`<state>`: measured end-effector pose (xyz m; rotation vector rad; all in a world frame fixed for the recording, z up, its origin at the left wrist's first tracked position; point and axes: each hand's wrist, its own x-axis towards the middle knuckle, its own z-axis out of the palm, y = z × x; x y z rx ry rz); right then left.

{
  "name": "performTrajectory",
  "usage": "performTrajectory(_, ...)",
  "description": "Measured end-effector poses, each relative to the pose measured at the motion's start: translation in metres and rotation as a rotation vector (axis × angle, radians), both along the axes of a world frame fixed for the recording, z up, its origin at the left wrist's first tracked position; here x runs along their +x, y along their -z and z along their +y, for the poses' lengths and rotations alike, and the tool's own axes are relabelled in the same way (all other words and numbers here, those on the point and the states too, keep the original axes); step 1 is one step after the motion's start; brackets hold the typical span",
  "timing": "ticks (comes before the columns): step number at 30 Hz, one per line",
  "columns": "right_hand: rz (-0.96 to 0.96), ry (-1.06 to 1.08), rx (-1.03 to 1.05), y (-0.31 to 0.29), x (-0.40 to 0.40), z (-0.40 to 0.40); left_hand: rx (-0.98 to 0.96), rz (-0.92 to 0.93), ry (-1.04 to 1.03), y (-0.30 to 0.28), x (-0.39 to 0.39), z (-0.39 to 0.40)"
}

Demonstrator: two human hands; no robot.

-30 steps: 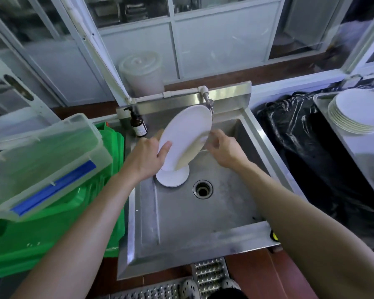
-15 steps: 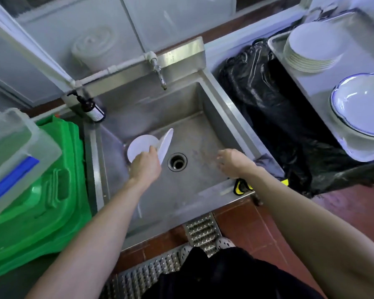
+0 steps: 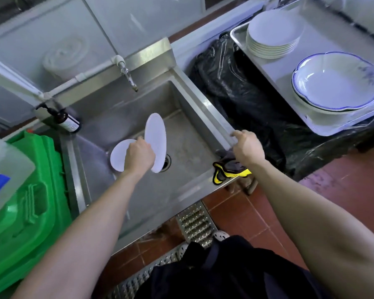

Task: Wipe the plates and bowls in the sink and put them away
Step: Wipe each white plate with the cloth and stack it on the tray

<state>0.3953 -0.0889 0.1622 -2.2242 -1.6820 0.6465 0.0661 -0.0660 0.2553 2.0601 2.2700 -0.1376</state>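
The white plate, at frame centre over the sink, now stands more upright on edge than half a second ago, long axis running up-frame, gripped by the left hand, while the right hand has reached the grey-yellow cloth on the sink's right rim, fingers curled on the edge.

A steel tap jutted from the wall on a white pipe. A dark pump bottle stood at the back left corner. Stacked green plastic crates sat to the left, with a clear lidded box tilted on top. A black plastic bag lay crumpled to the right. Below, red floor tiles met a perforated metal grate.
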Motion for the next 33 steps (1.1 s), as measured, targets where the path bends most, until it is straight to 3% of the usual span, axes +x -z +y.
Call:
performTrajectory(3,-0.092,0.105,-0.157,0.015,0.021,0.001,0.050,-0.004,0.024,0.007,0.001,0.003)
performTrajectory(9,-0.051,-0.003,-0.305,0.012,0.030,0.008,0.004,-0.066,-0.044,0.012,-0.005,-0.002)
performTrajectory(14,0.120,-0.183,-0.009,-0.034,0.005,0.021,0.040,-0.187,-0.164,0.009,-0.016,0.005)
performTrajectory(19,0.166,-0.356,0.234,-0.105,-0.042,0.051,0.118,-0.209,-0.230,-0.006,-0.043,0.017)
performTrajectory(26,0.111,-0.609,0.138,-0.134,-0.103,0.099,0.166,-0.361,-0.478,-0.035,-0.095,-0.001)
performTrajectory(30,0.114,-0.626,0.130,-0.129,-0.149,0.118,0.127,-0.587,-0.655,-0.036,-0.136,-0.016)
performTrajectory(33,0.129,-0.608,0.173,-0.144,-0.190,0.131,0.184,-0.775,-0.667,-0.028,-0.161,-0.028)
